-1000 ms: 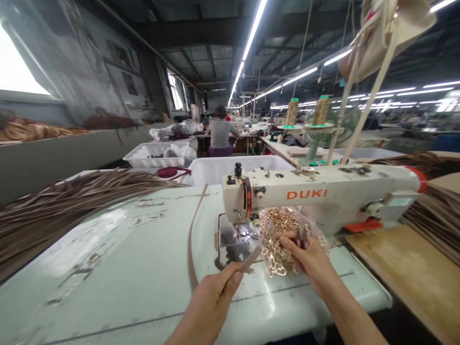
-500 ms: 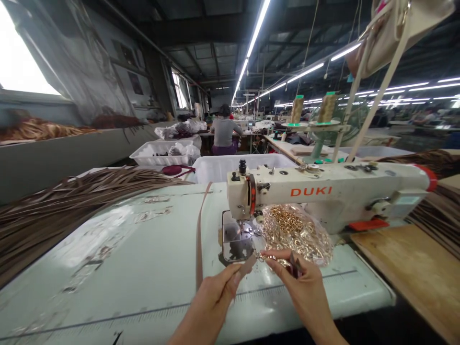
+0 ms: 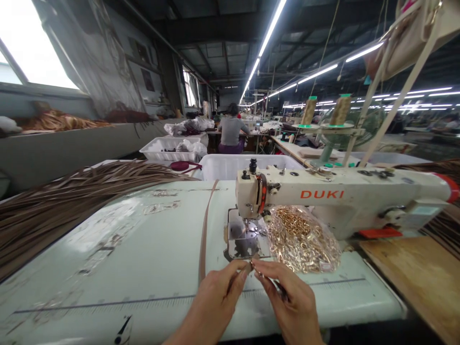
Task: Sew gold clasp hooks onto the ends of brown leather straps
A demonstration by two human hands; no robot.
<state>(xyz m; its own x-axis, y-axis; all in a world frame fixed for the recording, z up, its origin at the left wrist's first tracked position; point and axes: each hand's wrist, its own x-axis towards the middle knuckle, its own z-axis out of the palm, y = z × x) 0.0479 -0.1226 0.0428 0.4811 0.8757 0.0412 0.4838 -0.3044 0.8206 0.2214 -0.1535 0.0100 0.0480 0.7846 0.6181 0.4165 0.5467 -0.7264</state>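
Note:
Between its thumb and fingers, my left hand (image 3: 222, 292) pinches the end of a brown strap, whose long part (image 3: 204, 235) runs back across the table. Touching it at the fingertips is my right hand (image 3: 293, 294), closed on a small gold metal clasp (image 3: 257, 272) that meets the strap end; the fingers mostly cover it. Something dark lies inside my right palm, too hidden to name. Both hands are in front of the needle plate (image 3: 244, 247) of a white sewing machine (image 3: 283, 191). A clear bag of gold clasps and rings (image 3: 305, 244) lies under the machine's arm.
Many brown straps (image 3: 89, 187) lie bundled along the table's left side. Behind the machine is a white bin (image 3: 223, 165). Thread spools (image 3: 340, 111) stand at the back right, and a wooden board (image 3: 413, 268) adjoins the table's right. A person (image 3: 232, 132) sits farther off.
My hands have come together, bringing the gold clasp against the strap end. The whole view has shifted slightly, with the machine now farther right.

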